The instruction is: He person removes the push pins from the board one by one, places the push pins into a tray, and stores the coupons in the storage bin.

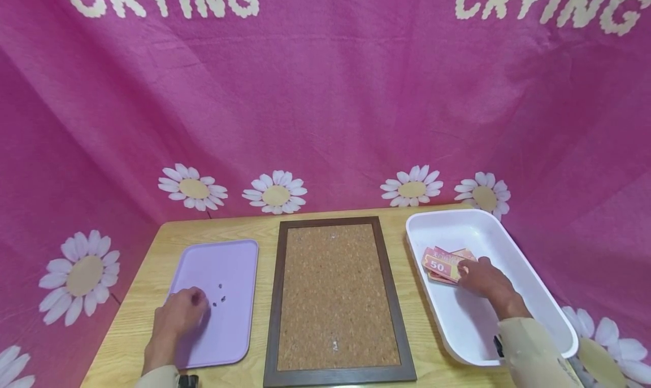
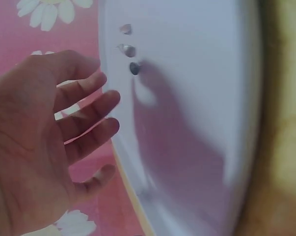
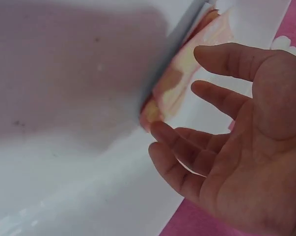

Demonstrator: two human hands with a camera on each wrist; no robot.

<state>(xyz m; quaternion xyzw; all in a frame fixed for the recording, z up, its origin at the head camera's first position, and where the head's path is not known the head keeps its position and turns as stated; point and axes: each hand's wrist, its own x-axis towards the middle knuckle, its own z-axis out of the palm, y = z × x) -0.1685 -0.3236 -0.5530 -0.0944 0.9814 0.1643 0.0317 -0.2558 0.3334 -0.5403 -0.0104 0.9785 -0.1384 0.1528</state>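
Note:
In the head view, my left hand (image 1: 180, 312) is over the left part of a lilac tray (image 1: 236, 343), beside three small dark metallic tacks (image 1: 222, 299). The left wrist view shows the fingers loosely bent, thumb and forefinger tips close together, with nothing visible between them. A loose pile of pink and yellow coupons (image 1: 441, 265), the top one printed with 50, lies in a deep white tray (image 1: 473, 343). At the pile's right end is my right hand (image 1: 485, 282). Its thumb (image 3: 226, 59) and forefinger stand apart near the coupons in the right wrist view; whether they touch is unclear.
Between the two trays lies a cork board (image 1: 335, 297) with a dark brown frame, flat on the light wooden table (image 1: 264, 343). Raised walls surround the white tray. A pink cloth (image 1: 325, 122) with daisies hangs behind the table and at both sides.

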